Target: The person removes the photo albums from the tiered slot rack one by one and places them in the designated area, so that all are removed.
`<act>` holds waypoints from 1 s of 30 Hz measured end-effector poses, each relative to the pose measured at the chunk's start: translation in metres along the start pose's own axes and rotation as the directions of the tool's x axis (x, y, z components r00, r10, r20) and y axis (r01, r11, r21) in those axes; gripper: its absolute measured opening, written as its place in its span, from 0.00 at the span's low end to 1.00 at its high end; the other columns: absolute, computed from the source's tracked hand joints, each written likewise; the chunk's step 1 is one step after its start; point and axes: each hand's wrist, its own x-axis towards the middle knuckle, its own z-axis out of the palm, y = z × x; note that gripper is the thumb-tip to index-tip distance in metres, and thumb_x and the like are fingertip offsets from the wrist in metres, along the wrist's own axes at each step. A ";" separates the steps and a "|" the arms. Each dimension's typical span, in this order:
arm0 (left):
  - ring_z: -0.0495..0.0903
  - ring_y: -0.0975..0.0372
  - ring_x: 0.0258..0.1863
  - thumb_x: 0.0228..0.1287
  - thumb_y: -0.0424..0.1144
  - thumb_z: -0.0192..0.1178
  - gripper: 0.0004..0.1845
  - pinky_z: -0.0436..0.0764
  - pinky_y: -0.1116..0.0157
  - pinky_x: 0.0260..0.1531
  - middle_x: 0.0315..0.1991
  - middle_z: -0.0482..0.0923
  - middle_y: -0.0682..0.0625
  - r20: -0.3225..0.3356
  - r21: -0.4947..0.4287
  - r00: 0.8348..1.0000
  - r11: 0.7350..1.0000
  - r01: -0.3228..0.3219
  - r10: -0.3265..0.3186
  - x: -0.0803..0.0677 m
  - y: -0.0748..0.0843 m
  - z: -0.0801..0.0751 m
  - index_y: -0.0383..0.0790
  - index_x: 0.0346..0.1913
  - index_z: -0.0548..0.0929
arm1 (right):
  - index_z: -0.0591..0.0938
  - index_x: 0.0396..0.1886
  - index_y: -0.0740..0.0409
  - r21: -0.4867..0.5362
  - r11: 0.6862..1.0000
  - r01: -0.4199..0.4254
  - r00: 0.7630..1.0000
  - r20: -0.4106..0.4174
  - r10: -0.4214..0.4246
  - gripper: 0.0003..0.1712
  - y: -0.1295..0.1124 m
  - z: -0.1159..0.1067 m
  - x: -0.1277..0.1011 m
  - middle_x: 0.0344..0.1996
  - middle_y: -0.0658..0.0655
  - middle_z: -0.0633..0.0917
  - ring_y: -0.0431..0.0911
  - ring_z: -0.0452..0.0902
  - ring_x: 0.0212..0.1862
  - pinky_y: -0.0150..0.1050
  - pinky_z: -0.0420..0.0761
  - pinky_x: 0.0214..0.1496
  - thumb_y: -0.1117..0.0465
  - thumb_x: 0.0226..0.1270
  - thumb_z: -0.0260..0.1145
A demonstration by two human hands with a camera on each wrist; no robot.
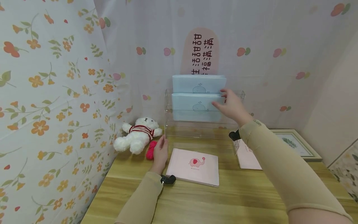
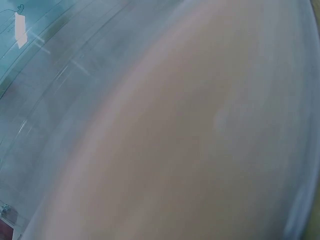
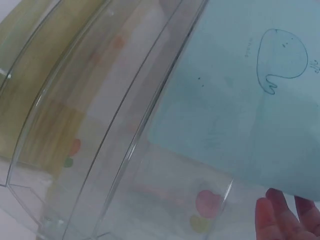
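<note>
A clear tiered rack (image 1: pixel 201 127) stands against the curtain at the back of the table. Two light blue notebook stacks printed with a whale sit in it, the upper one (image 1: pixel 183 84) behind the lower one (image 1: pixel 181 107). At their right edge is my right hand (image 1: pixel 233 104), thumb and index finger spread over the lower stack's corner. The right wrist view shows its fingertips (image 3: pixel 267 215) right at the edge of a blue cover (image 3: pixel 225 115). My left hand (image 1: pixel 160 155) touches the rack's left side, fingers upward; it blurs across the left wrist view.
Before the rack lies a pink elephant notebook (image 1: pixel 179 168). Another pink notebook (image 1: pixel 247 158) and a framed picture (image 1: pixel 299 143) lie at the right. At the left are a white plush bear (image 1: pixel 134 138) in a striped top and a red item (image 1: pixel 151 151).
</note>
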 end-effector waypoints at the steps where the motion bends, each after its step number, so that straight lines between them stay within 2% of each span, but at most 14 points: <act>1: 0.75 0.43 0.79 0.86 0.44 0.59 0.25 0.73 0.43 0.81 0.77 0.78 0.39 -0.001 0.001 1.000 1.000 0.002 -0.002 0.000 0.000 0.000 0.41 0.78 0.79 | 0.62 0.86 0.60 -0.016 1.000 0.007 1.000 -0.004 -0.007 0.47 -0.001 0.001 0.001 0.77 0.72 0.73 0.67 0.70 0.77 0.68 0.73 0.80 0.43 0.80 0.69; 8: 0.75 0.43 0.79 0.85 0.44 0.60 0.25 0.74 0.43 0.81 0.77 0.79 0.39 -0.007 -0.018 1.000 1.000 0.020 -0.020 0.000 0.001 0.000 0.42 0.78 0.79 | 0.76 0.77 0.57 -0.069 0.998 0.010 1.000 0.018 -0.009 0.35 -0.004 0.007 0.008 0.81 0.73 0.67 0.71 0.62 0.82 0.72 0.64 0.85 0.43 0.80 0.70; 16: 0.76 0.43 0.78 0.85 0.43 0.60 0.25 0.74 0.42 0.81 0.77 0.79 0.39 -0.009 -0.011 1.000 1.000 0.013 -0.013 -0.001 0.002 0.001 0.41 0.77 0.79 | 0.80 0.76 0.48 0.117 0.992 -0.037 0.997 0.075 0.029 0.27 -0.009 0.005 0.013 0.86 0.61 0.68 0.64 0.57 0.88 0.68 0.63 0.88 0.51 0.83 0.69; 22: 0.75 0.43 0.79 0.85 0.42 0.59 0.24 0.73 0.42 0.81 0.77 0.79 0.38 -0.011 -0.009 1.000 1.000 0.004 -0.004 -0.001 0.002 0.002 0.40 0.77 0.79 | 0.81 0.76 0.45 0.209 0.975 -0.071 0.995 0.088 0.053 0.26 -0.014 0.007 0.014 0.88 0.58 0.65 0.61 0.55 0.89 0.67 0.63 0.88 0.54 0.83 0.69; 26: 0.76 0.42 0.78 0.85 0.42 0.59 0.24 0.74 0.42 0.81 0.76 0.79 0.38 -0.016 -0.003 1.000 1.000 0.006 -0.006 -0.001 0.001 0.002 0.40 0.77 0.79 | 0.83 0.73 0.49 0.239 0.966 -0.097 0.994 0.071 0.082 0.23 -0.015 0.013 0.016 0.86 0.60 0.69 0.59 0.58 0.88 0.64 0.63 0.88 0.56 0.83 0.69; 30: 0.76 0.42 0.78 0.85 0.42 0.60 0.25 0.74 0.42 0.81 0.76 0.79 0.39 -0.019 -0.002 1.000 1.000 0.015 -0.015 -0.002 0.001 0.002 0.41 0.77 0.79 | 0.85 0.69 0.51 0.276 0.953 -0.123 0.992 0.042 0.116 0.20 -0.015 0.018 0.016 0.81 0.59 0.75 0.57 0.66 0.80 0.60 0.70 0.83 0.59 0.82 0.69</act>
